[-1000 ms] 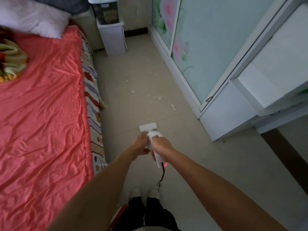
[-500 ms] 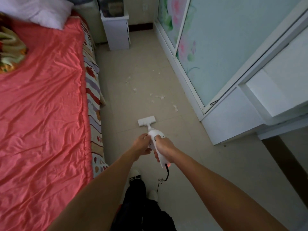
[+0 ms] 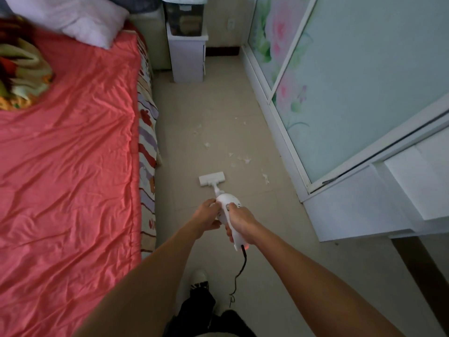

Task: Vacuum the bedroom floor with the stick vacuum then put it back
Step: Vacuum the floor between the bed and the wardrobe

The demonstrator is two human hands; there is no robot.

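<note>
I hold a white stick vacuum (image 3: 224, 201) in front of me. My right hand (image 3: 240, 220) grips its handle from the right; my left hand (image 3: 206, 216) grips the body from the left. Its flat white floor head (image 3: 211, 179) rests on the beige tile floor (image 3: 279, 251). A black cord (image 3: 240, 271) hangs from the handle's rear end, where a small red light glows. Several white paper scraps (image 3: 243, 159) lie on the floor beyond and to the right of the head.
A bed with a pink sheet (image 3: 68, 166) fills the left side. A white bedside cabinet (image 3: 188, 57) stands at the far end of the aisle. A wardrobe with floral sliding doors (image 3: 340, 93) and a white desk (image 3: 364, 210) line the right. My feet (image 3: 199, 278) are below.
The floor head has slid forward along the aisle toward the scraps, and I have stepped forward with it. Both hands keep their grip.
</note>
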